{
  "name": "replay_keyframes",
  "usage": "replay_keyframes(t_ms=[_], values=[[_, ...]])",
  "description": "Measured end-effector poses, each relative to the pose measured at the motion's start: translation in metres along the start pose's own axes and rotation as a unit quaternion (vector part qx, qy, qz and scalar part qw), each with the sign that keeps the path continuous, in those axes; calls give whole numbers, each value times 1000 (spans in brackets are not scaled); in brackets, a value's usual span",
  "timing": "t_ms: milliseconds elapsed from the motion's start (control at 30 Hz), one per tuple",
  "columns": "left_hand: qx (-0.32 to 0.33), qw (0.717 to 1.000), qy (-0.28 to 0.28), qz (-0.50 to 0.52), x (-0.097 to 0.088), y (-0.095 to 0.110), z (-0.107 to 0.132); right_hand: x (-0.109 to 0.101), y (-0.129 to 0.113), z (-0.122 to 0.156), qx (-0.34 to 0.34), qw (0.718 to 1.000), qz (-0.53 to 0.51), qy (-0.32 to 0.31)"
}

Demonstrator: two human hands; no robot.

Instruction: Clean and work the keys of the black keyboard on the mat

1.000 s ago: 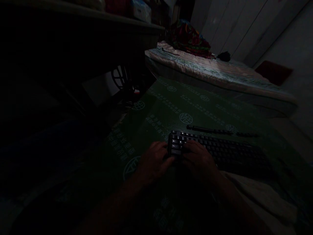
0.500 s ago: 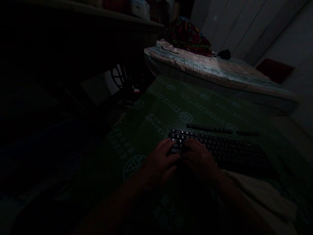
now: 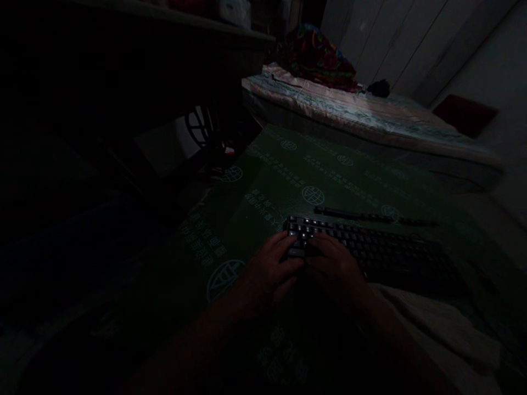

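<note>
A black keyboard (image 3: 395, 258) lies on a green sheet with pale printed globes and lettering. My left hand (image 3: 272, 269) is at its left end, with the forefinger on the corner keys and the thumb along the near edge, closed about that end. Close beside it, my right hand (image 3: 335, 266) bends over the keys with its fingers curled together. Whatever the right fingertips may hold is lost in the dark. Beyond the keyboard, a long thin black strip (image 3: 349, 214) lies roughly along its far edge.
The green sheet (image 3: 263, 181) reaches to a low bed (image 3: 370, 118) bearing a bundled flowered blanket (image 3: 317, 60). A dark table (image 3: 185, 33) stands at upper left, with a spoked wheel (image 3: 200, 129) beneath it. Pale cloth (image 3: 440, 323) lies by my right forearm.
The view has shifted very slightly. Both hands stay at the keyboard's left end, with hardly any visible finger movement.
</note>
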State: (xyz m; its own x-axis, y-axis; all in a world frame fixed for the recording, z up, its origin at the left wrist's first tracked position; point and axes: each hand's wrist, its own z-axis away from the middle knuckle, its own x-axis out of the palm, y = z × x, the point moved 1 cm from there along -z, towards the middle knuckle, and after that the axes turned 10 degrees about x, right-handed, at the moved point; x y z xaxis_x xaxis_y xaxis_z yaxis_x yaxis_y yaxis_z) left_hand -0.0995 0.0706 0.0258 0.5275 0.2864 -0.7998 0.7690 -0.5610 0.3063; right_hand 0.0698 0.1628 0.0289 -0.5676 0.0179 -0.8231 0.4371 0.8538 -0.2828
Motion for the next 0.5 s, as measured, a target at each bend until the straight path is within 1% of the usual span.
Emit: replay_keyframes(t_ms=[133,333,500], values=[[-10,1000,-8,0,0,0,1,-1,-5,7,-15,999,28,15],[-10,1000,-6,3,-1,2,-1,-2,-15,16,-67,992,105,28],[-8,1000,0,-2,-2,3,-2,-1,-17,19,-85,988,121,34]])
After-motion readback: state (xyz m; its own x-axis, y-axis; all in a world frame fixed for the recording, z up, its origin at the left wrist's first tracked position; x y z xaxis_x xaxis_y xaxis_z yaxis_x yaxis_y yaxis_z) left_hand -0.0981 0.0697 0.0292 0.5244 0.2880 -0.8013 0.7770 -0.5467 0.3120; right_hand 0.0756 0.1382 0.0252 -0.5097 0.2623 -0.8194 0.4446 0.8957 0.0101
